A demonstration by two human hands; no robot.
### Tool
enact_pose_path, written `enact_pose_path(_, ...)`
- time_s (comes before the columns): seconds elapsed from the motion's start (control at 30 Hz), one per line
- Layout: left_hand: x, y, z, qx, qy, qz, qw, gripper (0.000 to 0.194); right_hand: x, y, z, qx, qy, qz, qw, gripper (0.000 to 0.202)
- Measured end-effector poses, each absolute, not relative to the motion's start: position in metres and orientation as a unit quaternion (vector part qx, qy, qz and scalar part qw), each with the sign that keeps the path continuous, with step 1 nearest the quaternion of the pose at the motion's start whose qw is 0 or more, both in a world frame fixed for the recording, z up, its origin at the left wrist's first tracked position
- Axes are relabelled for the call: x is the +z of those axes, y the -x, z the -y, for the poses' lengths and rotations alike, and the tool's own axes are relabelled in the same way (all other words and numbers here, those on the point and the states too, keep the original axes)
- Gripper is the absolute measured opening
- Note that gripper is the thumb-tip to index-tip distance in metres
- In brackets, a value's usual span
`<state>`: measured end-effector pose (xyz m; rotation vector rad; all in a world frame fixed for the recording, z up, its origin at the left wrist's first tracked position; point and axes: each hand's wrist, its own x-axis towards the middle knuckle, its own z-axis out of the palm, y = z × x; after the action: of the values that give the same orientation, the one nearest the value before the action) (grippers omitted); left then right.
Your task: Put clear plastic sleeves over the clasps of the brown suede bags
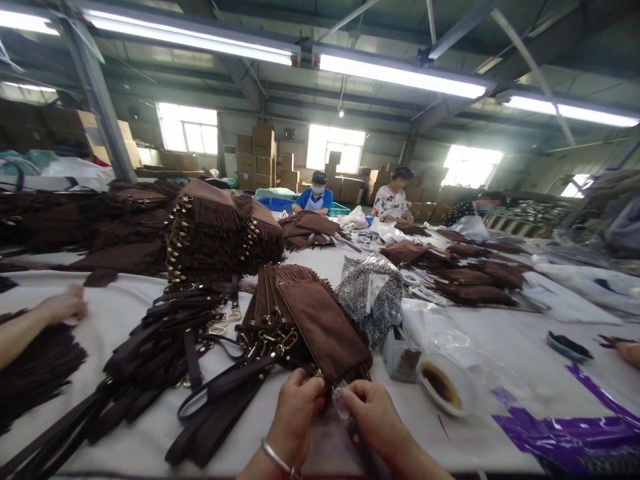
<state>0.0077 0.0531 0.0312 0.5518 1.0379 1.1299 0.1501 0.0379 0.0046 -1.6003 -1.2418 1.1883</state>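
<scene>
Brn pouch (326, 328) at L fingers (313, 387); wht label (376, 291) illeg.

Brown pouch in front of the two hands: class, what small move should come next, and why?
Probably steady the left hand at the near end of the brown pouch and gently ease the small clear piece outward with the right hand. The right hand pinches that piece, and the hands sit close together there. What the left hand grips is hidden, so gentleness seems wise.
</scene>
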Motion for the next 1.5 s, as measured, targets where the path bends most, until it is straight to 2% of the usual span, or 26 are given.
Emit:
enact_pose_path(0.33,0.026,-0.01,-0.061,0.491,-0.25,-0.442,0.708,0.034,0.006,-0.149,-0.036,0.484,0.619,0.472,0.398,0.046)
enact_pose_path(0.57,0.024,-0.014,-0.069,0.489,-0.254,-0.48,0.682,0.02,0.004,-0.144,-0.04,0.534,0.609,0.404,0.425,0.052)
enact_pose_path(1.1,0.03,-0.01,-0.07,0.477,-0.228,-0.453,0.718,0.016,0.001,-0.138,-0.038,0.544,0.604,0.358,0.458,0.058)
enact_pose_path(1.37,0.019,-0.004,-0.065,0.485,-0.246,-0.446,0.711,0.022,-0.003,-0.13,-0.051,0.569,0.585,0.312,0.487,0.056)
enact_pose_path(1.5,0.012,-0.005,-0.044,0.418,-0.275,-0.481,0.72,0.044,0.002,-0.132,-0.053,0.58,0.581,0.305,0.484,0.052)
